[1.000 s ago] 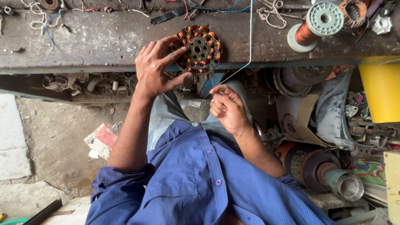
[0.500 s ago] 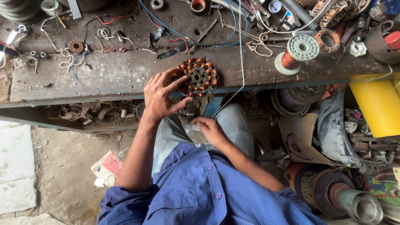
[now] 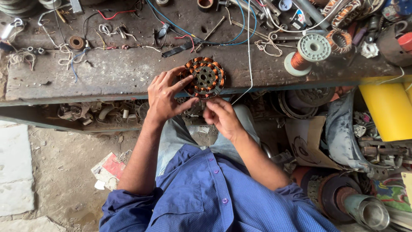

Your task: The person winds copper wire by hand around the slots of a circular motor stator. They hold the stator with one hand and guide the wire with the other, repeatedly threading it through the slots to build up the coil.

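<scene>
Near the centre of the frame, a round stator (image 3: 205, 77) ringed with glossy copper coils around a perforated grey metal core sits at the front edge of the scarred, grimy workbench (image 3: 120, 71). The left hand (image 3: 165, 96) grips its left rim, thumb below and fingers spread over the coils. The right hand (image 3: 221, 116), just below it, has its fingertips pinched together at the lower edge; what they hold is too small to tell. A thin white wire (image 3: 249, 47) runs upward from there. A pale green spool (image 3: 307, 53) of copper wire stands upper right.
</scene>
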